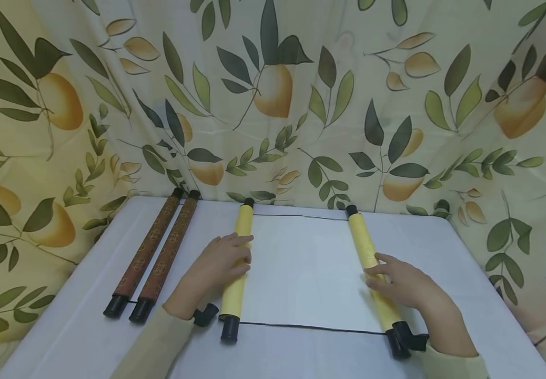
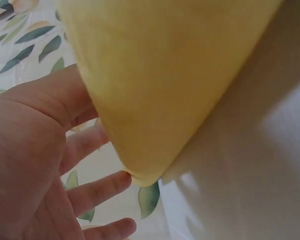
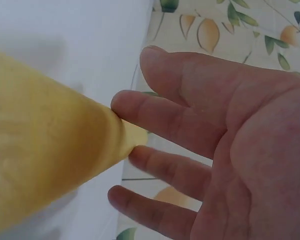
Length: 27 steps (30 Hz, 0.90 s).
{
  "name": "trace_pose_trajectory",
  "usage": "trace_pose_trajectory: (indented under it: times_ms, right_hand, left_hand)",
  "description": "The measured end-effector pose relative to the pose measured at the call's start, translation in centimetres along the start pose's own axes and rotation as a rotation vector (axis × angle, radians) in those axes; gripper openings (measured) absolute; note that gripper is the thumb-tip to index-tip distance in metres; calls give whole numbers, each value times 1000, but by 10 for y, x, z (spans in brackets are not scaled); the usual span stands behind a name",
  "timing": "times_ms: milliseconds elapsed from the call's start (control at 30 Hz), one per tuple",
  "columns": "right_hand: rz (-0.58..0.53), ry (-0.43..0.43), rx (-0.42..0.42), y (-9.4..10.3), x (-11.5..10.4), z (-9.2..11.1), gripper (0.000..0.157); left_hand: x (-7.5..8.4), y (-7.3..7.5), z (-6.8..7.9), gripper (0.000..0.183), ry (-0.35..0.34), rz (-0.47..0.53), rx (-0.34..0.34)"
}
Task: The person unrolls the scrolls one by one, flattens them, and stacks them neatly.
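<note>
A scroll with a white sheet (image 1: 306, 268) lies partly unrolled on the table, a thin black line along its near and far edges. Its yellow left roll (image 1: 233, 295) and yellow right roll (image 1: 363, 237) end in black knobs. My left hand (image 1: 221, 258) rests its fingers on the left roll; in the left wrist view the fingers are spread and fairly straight beside the yellow paper (image 2: 160, 90). Against the right roll lie the extended fingers of my right hand (image 1: 403, 281). The right wrist view has two fingertips touching the yellow paper (image 3: 55, 145).
Two brown patterned rods (image 1: 147, 247) with black ends lie side by side on the left of the white-covered table (image 1: 443, 252). A curtain (image 1: 301, 105) printed with fruit and leaves hangs behind the table. Black straps (image 1: 205, 315) sit at both wrists.
</note>
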State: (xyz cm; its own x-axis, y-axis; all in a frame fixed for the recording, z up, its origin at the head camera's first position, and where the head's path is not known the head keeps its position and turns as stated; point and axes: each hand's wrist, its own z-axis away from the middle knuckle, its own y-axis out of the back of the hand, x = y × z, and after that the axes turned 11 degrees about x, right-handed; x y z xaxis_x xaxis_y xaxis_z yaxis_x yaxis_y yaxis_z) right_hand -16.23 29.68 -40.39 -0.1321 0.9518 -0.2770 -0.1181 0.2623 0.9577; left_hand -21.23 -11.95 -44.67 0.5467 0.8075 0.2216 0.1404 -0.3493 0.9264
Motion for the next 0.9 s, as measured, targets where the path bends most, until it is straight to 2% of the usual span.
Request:
trace_pose_trajectory:
  times_ms: [200, 500, 900]
  right_hand:
    - [-32, 35, 19, 0, 4, 0, 46]
    - [99, 6, 1, -4, 15, -1, 49]
    - [165, 71, 58, -6, 16, 0, 43]
  left_hand:
    - [0, 1, 0, 12, -7, -37, -37]
    - [-6, 5, 6, 20, -44, -50, -55]
    - [-11, 8, 11, 26, -60, -61, -66]
